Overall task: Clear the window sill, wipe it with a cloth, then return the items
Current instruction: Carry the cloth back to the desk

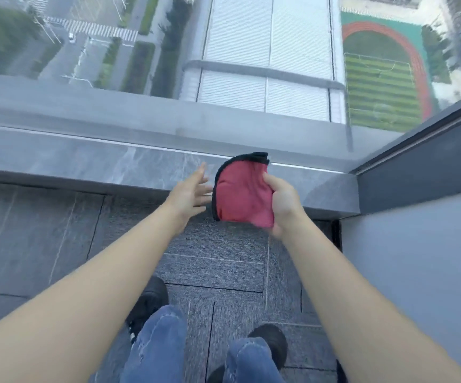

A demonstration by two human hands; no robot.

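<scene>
A red cloth with a black hem hangs folded in the air in front of the grey marble window sill. My right hand grips its right side, thumb on the near face. My left hand is just left of the cloth with its fingers straight and spread, the fingertips close to the cloth's black edge. The stretch of sill in view is bare. The cloth covers a small part of the sill behind it.
Behind the sill a large window pane looks far down onto roofs and a sports field. A dark window frame and grey wall close the right side. Grey carpet tiles and my shoes and jeans lie below.
</scene>
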